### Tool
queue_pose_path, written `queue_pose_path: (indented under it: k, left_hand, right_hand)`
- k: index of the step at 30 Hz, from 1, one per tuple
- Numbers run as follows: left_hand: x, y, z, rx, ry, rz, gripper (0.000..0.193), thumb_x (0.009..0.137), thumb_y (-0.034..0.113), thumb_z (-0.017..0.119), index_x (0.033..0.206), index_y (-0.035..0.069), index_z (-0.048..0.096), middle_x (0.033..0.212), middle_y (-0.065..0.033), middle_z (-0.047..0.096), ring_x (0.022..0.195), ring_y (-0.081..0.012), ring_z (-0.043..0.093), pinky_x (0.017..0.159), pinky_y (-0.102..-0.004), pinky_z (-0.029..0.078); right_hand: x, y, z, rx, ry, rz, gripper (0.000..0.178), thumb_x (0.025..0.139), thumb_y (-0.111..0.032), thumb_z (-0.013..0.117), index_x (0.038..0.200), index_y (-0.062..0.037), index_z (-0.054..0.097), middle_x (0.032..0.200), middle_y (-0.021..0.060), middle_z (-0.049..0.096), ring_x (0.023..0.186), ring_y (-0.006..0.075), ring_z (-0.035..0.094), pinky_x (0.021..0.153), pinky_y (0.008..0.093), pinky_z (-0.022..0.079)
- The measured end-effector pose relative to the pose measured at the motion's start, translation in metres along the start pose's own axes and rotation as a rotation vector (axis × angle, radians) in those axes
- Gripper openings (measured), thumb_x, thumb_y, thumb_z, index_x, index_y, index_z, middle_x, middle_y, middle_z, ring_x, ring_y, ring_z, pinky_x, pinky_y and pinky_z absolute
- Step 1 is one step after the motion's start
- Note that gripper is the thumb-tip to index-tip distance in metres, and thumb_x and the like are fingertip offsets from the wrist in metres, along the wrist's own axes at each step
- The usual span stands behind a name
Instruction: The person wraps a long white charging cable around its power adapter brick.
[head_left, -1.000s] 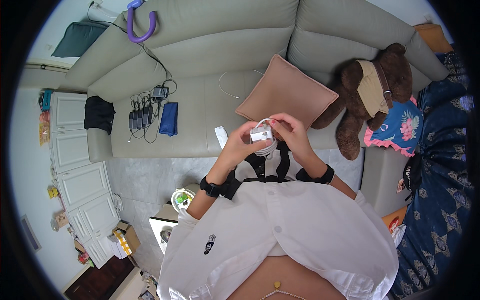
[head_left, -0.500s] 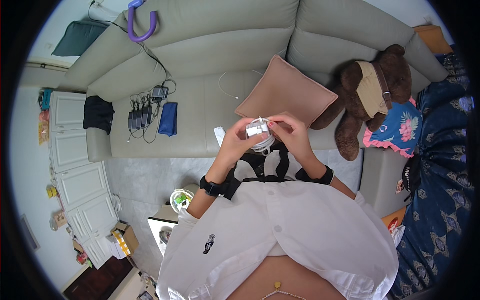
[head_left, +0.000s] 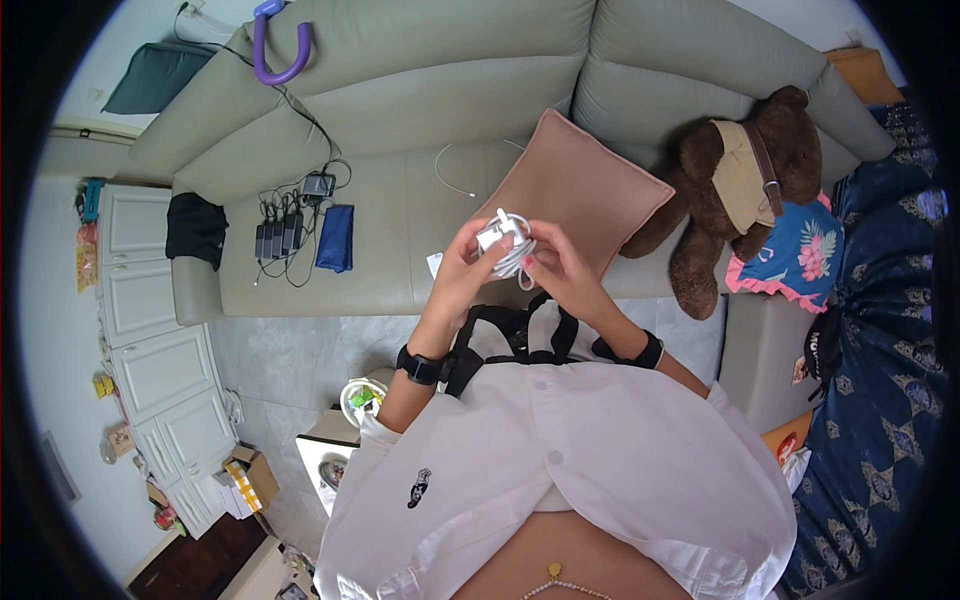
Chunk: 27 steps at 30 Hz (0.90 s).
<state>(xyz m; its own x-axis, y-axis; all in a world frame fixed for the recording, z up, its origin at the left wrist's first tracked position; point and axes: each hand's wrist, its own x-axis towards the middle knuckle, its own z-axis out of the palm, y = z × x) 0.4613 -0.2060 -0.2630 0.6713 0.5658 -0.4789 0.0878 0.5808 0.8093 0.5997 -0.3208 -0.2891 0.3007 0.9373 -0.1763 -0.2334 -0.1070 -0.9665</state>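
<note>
A white charger plug with its white cable wound in a coil (head_left: 507,244) is held up between both my hands, in front of the sofa. My left hand (head_left: 462,262) grips the plug's left side, with the thumb across its front. On the other side, the fingers of my right hand (head_left: 560,266) close on the coil's right edge. One cable loop hangs out below between the hands. A small white object (head_left: 434,264) lies on the seat edge, partly hidden behind my left hand.
On the grey sofa (head_left: 390,230) lie several black adapters with cables (head_left: 280,235), a blue pouch (head_left: 336,238), a thin white cable (head_left: 455,185) and a pink cushion (head_left: 570,185). A brown teddy bear (head_left: 700,190) sits at the right. A bin (head_left: 362,400) stands on the floor.
Both hands have shifted slightly left and turned the plug and coil, so the plug now tilts with one end pointing up. My right fingers have moved lower on the coil.
</note>
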Motion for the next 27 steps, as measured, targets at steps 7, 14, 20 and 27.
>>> queue_pose_path:
  k: [7, 14, 20, 27]
  left_hand:
    - [0.002, 0.010, 0.004, 0.079, -0.035, 0.056, 0.039, 0.091, 0.025, 0.066, 0.122, 0.008, 0.050, 0.116, -0.0054, 0.056, 0.106, -0.0139, 0.057, 0.084, -0.0291, 0.053]
    - [0.003, 0.015, 0.000, -0.036, -0.105, 0.035, 0.039, 0.099, 0.029, 0.051, 0.129, 0.006, 0.046, 0.121, -0.0081, 0.056, 0.106, -0.0161, 0.060, 0.087, -0.0313, 0.054]
    - [0.002, 0.016, -0.005, -0.057, -0.155, 0.019, 0.045, 0.101, 0.032, 0.045, 0.134, 0.002, 0.042, 0.124, -0.0099, 0.055, 0.111, -0.0185, 0.059, 0.089, -0.0344, 0.055]
    - [0.003, 0.009, -0.017, -0.012, -0.069, -0.007, 0.036, 0.099, 0.022, 0.051, 0.127, 0.000, 0.051, 0.119, -0.0086, 0.059, 0.105, -0.0151, 0.060, 0.086, -0.0322, 0.056]
  right_hand:
    - [0.007, 0.002, -0.006, 0.038, -0.068, 0.027, 0.066, 0.087, -0.015, 0.069, 0.141, -0.0038, 0.032, 0.134, 0.0125, 0.046, 0.105, 0.0163, 0.056, 0.073, 0.0271, 0.054]
    - [0.010, -0.011, -0.012, 0.089, -0.126, 0.026, 0.065, 0.086, -0.010, 0.069, 0.141, -0.0025, 0.035, 0.132, 0.0108, 0.047, 0.105, 0.0152, 0.056, 0.075, 0.0269, 0.053]
    - [0.010, -0.011, -0.020, 0.078, -0.106, -0.007, 0.064, 0.087, -0.004, 0.067, 0.142, -0.0029, 0.035, 0.131, 0.0095, 0.049, 0.106, 0.0144, 0.055, 0.080, 0.0273, 0.051]
    - [0.011, -0.015, -0.024, 0.097, -0.082, -0.127, 0.055, 0.090, -0.003, 0.062, 0.140, -0.0019, 0.038, 0.133, 0.0104, 0.048, 0.112, 0.0155, 0.053, 0.085, 0.0294, 0.052]
